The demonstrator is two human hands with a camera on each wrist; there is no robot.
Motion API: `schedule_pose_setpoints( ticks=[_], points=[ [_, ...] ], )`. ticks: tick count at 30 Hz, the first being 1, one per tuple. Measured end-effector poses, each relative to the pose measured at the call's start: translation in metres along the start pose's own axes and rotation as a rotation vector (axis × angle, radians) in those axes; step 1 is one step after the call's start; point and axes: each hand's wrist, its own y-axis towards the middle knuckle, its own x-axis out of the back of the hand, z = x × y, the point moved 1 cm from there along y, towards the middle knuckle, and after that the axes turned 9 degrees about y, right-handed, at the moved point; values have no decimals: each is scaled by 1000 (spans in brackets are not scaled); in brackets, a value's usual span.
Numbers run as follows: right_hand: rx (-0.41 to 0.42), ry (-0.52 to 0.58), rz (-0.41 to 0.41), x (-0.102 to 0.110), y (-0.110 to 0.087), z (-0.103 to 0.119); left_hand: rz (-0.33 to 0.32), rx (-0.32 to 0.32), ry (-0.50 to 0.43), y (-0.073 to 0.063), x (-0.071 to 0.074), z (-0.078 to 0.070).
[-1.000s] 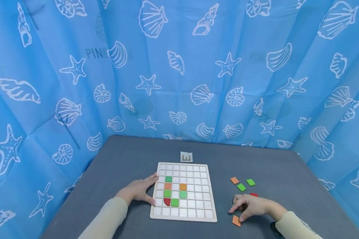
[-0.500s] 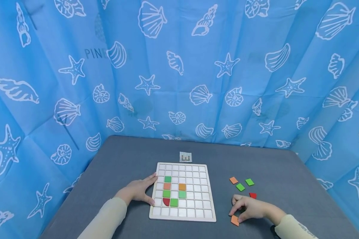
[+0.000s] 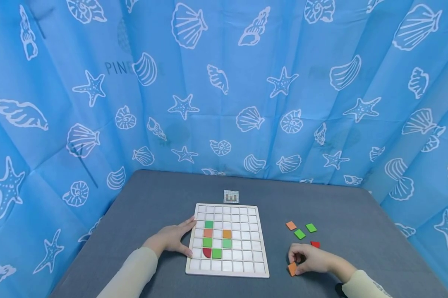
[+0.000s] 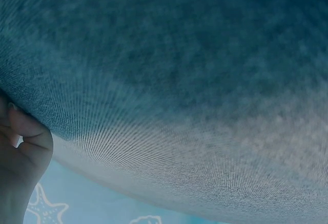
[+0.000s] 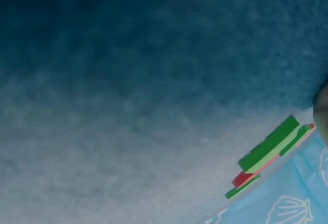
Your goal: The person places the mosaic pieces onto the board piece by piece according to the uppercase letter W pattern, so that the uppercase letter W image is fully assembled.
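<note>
My left hand [image 3: 171, 239] rests against the left edge of a white gridded board [image 3: 246, 267], thumb and fingers spread along its rim. Square tiles fill several cells: green ones [image 3: 216, 253], an orange one [image 3: 227, 234], a salmon one [image 3: 207, 233], plus a red quarter-round tile [image 3: 207, 252]. To the board's right, my right hand [image 3: 310, 258] pinches an orange square tile [image 3: 292, 269], tilted up from the table, between thumb and fingers. Only a sliver of the right hand [image 5: 321, 114] shows in the right wrist view. The left wrist view catches part of the left hand [image 4: 23, 157].
Beyond the right hand lie loose tiles: a salmon one [image 3: 291, 225], green ones [image 3: 311, 228] and a partly hidden red one [image 3: 315, 244]. A small pattern card [image 3: 231, 196] lies behind the board. Blue shell-print curtain [image 3: 224, 99] surrounds the grey table [image 3: 171, 186].
My right fingers have closed on the orange tile, which was flat on the table and now stands tilted. The left hand and board keep their places.
</note>
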Motion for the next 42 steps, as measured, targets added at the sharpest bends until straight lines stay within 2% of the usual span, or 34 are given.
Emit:
schedule_pose_setpoints(
  ticks=[4, 8, 11, 14, 23, 35, 42],
  points=[
    [-53, 64, -13, -8, -1, 44, 3, -8, -3, 2, 0, 2],
    [-152, 113, -103, -20, 2, 93, -1, -18, -1, 3, -1, 4],
    [-240, 127, -173, -25, 4, 110, 0, -18, 6, 2, -2, 3],
    [-291, 131, -208, -26, 6, 115, 3, -10, 16, 1, -1, 2],
    [-327, 265, -295, -20, 8, 126, -1, 0, 30, 1, -2, 1],
    [-304, 441, -308, -22, 19, 151, 8, 0, 15, 2, -2, 3],
    [-294, 496, -404, -30, 31, 161, 15, 6, 7, 5, -3, 5]
  ],
)
